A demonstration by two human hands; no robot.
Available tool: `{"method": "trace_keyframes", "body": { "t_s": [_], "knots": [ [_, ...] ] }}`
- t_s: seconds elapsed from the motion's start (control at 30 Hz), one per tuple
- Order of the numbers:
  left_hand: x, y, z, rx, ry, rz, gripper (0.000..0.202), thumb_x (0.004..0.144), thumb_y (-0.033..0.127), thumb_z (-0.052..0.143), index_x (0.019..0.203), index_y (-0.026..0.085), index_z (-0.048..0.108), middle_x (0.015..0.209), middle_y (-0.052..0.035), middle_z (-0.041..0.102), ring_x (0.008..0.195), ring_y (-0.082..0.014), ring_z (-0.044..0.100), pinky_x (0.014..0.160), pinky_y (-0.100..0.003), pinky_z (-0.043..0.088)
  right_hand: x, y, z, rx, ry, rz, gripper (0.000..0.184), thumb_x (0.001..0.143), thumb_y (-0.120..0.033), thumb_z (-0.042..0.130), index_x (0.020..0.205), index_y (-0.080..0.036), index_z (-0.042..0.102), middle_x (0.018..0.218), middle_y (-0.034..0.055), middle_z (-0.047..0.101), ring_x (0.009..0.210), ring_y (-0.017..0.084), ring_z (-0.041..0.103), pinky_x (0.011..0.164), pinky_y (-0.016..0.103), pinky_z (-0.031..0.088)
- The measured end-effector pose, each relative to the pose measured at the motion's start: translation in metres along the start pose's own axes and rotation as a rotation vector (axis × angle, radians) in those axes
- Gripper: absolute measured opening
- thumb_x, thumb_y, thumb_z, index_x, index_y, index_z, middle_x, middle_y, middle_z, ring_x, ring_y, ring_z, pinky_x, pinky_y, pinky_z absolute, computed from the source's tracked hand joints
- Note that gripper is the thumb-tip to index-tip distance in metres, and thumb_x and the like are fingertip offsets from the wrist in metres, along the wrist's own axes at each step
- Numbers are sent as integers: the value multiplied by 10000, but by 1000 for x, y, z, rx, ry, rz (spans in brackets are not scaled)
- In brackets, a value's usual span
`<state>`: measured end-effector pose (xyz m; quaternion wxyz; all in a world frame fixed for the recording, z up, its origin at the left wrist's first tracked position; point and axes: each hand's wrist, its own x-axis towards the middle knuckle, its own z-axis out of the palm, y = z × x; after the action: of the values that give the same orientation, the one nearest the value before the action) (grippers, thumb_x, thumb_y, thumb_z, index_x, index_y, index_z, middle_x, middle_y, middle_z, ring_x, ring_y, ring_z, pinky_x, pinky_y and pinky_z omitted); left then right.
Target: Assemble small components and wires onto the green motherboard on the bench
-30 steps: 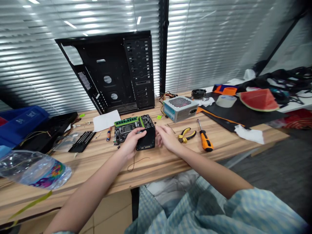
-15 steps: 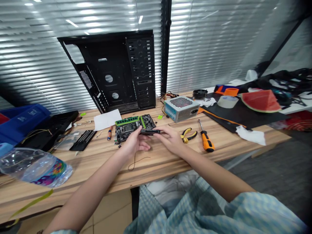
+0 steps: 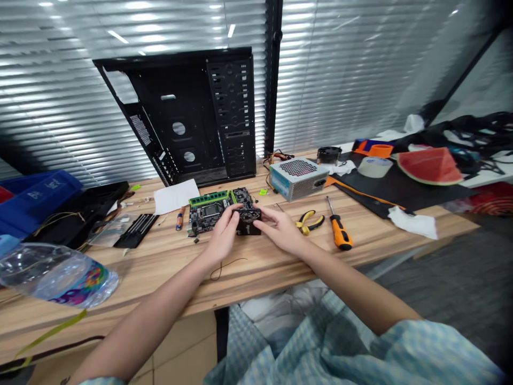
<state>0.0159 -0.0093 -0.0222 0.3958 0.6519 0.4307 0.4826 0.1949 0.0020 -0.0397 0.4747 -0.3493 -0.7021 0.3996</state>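
Note:
Between my two hands, just above the wooden table, I hold a small flat black SSD [image 3: 248, 225] with pale print, its face tilted toward me. My left hand [image 3: 225, 233] closes on its left edge, thumb in front. My right hand [image 3: 280, 229] grips its right edge with thumb and fingers. Right behind it lies a green and black motherboard [image 3: 206, 214], partly hidden by my left hand and the SSD. Yellow-black pliers [image 3: 308, 223] rest to the right of my right hand. A thin dark wire [image 3: 219, 270] lies in front of my left hand.
An open black computer case [image 3: 192, 117] stands behind. To the right are a power supply [image 3: 298, 179], an orange screwdriver [image 3: 340, 230] and a black fan [image 3: 328, 155]. To the left lie a screwdriver bit set [image 3: 136, 231], a water bottle [image 3: 60, 272] and a blue bin [image 3: 44, 200].
The SSD has turned from edge-on to show its printed face toward me. Both hands have shifted their fingers along its sides while keeping hold.

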Motion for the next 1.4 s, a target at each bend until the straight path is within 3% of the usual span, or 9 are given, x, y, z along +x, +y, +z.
{"method": "trace_keyframes", "body": {
  "t_s": [0.13,0.33,0.5,0.6,0.7,0.9,1.13,1.23,1.4],
  "knots": [
    [-6,-5,6,-116,-80,54,441,889,425,459,1277,222,404,1327,-86,463,1260,-198,392,1074,-349,273,-9,-5,3,-62,-7,-30,587,853,-295,535,1403,-179,364,1170,84,615,1100,222,568,979,393,425],
    [-10,-9,11,-145,-104,77,427,866,400,513,1229,200,409,1323,-112,448,1249,-198,403,1077,-355,277,-18,-8,5,-120,21,-25,603,856,-316,530,1411,-176,343,1067,73,655,1107,246,558,962,421,437],
    [-10,-8,11,-149,-123,97,562,839,372,565,1322,228,316,1422,-114,330,1314,-207,321,1087,-366,266,-19,1,9,-94,32,-31,701,814,-328,584,1433,-194,284,1181,93,596,1147,242,527,963,403,444],
    [-10,-2,11,-98,-185,120,482,874,345,508,1315,217,364,1403,-108,369,1307,-208,334,1089,-367,265,-17,5,10,-53,45,-42,709,803,-329,596,1423,-199,277,1294,103,512,1200,227,482,997,388,413],
    [-12,4,13,-12,-228,133,398,881,330,488,1259,208,468,1322,-101,472,1238,-216,420,1067,-365,298,-14,5,10,5,98,-23,549,857,-336,519,1355,-193,339,1299,106,499,1183,202,493,1003,372,402],
    [-8,-4,14,46,-64,42,296,788,343,618,1029,172,597,1003,-75,626,933,-208,576,862,-317,446,-13,-5,6,16,127,-18,237,906,-357,433,1069,-194,488,965,57,622,910,182,602,842,318,468],
    [-5,-12,9,7,-47,43,261,773,348,633,939,147,604,859,-60,628,796,-180,579,744,-279,462,-13,-1,3,53,140,39,221,851,-395,528,959,-203,547,869,35,619,809,183,601,721,282,491],
    [-7,-13,10,13,-44,35,288,765,363,642,951,146,612,848,-62,632,772,-180,582,734,-287,467,-15,1,3,69,114,35,238,859,-397,527,991,-200,543,913,52,624,841,185,605,731,290,503],
    [-7,-7,13,-47,7,51,315,753,374,652,967,146,616,910,-78,644,829,-188,591,774,-295,467,-19,1,2,56,115,-12,375,856,-368,553,1185,-216,455,1191,114,553,1037,210,574,808,329,521]
  ]
}}
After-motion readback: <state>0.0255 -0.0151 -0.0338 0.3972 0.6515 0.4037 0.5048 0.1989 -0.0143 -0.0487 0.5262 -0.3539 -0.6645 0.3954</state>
